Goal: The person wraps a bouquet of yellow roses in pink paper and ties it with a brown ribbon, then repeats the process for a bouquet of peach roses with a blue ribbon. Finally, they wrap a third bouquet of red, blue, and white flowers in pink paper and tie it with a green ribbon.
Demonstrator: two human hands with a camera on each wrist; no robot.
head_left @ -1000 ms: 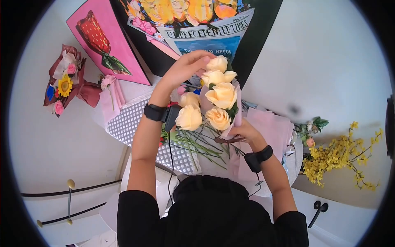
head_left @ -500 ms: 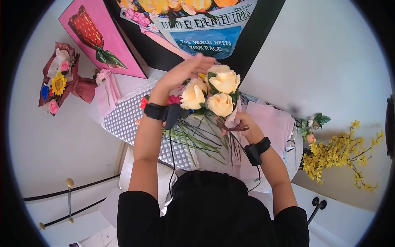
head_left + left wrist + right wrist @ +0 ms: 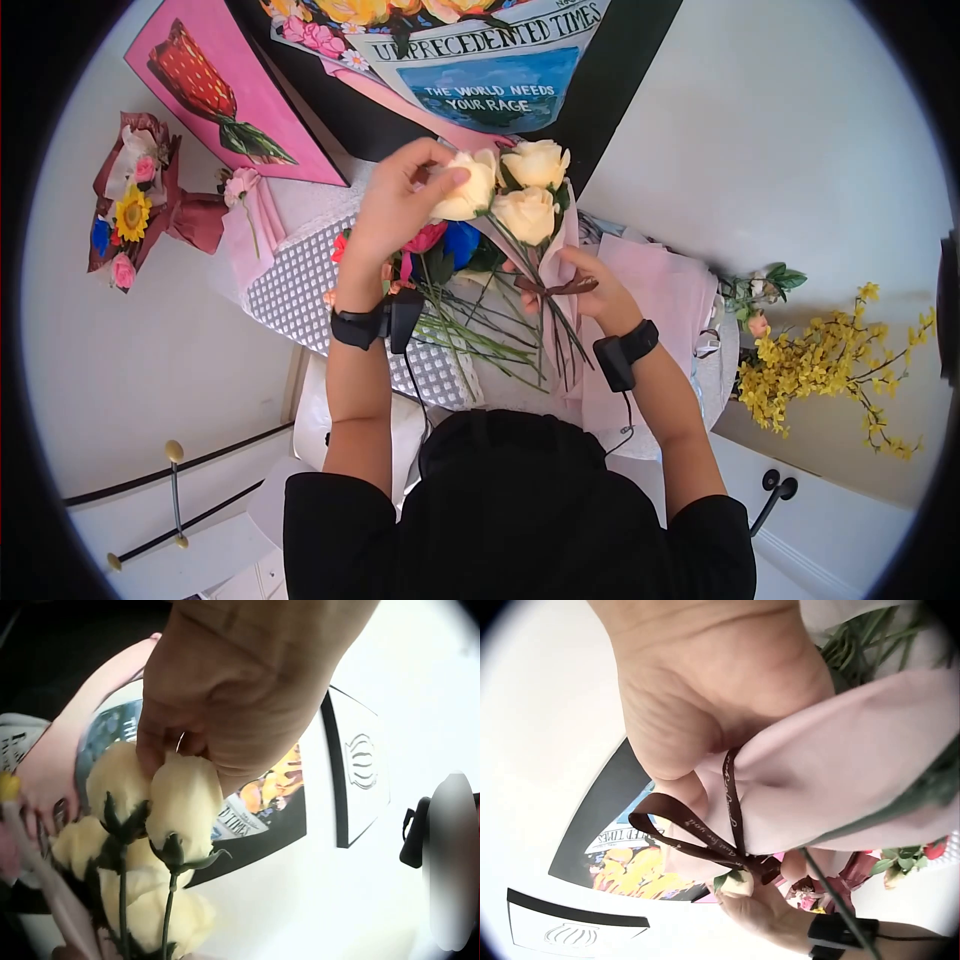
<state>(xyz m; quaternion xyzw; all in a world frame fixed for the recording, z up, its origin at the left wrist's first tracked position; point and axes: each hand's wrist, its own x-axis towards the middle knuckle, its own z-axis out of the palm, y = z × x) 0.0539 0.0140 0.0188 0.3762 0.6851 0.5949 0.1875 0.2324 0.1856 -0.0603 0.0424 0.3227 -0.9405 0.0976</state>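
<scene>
1. Location: on my head feed, the cream-rose bouquet (image 3: 529, 210) is in front of the person, over the table (image 3: 711, 410), with loose stems (image 3: 485, 345) lying beyond its left side.
2. Right hand (image 3: 602, 292): grasping the bouquet at its waist, fingers curled round the pale pink wrapping paper (image 3: 817, 769) by the brown ribbon (image 3: 733, 799). I'd say it's held there because the tie is the narrow spot, so one hand can carry everything and leave the blooms reachable.
3. Left hand (image 3: 400, 197): pinching one cream rose (image 3: 187, 802) by the petals near the bloom's top, thumb against fingers. Likely a light hold, to position that bloom without crushing it; the other blooms sit just beside it.
4. Ribbon: loop sticks out sideways past the thumb; I think the tie is there to gather paper and stems.
5. Bouquet direction: blooms point away from the person, stem ends back toward them. Long axis runs far to near, with the near end slanting a little to the person's right.
6. Pinched rose: bloom leans out left, stem angling back to the tie. I can't tell how deep it's seated.
</scene>
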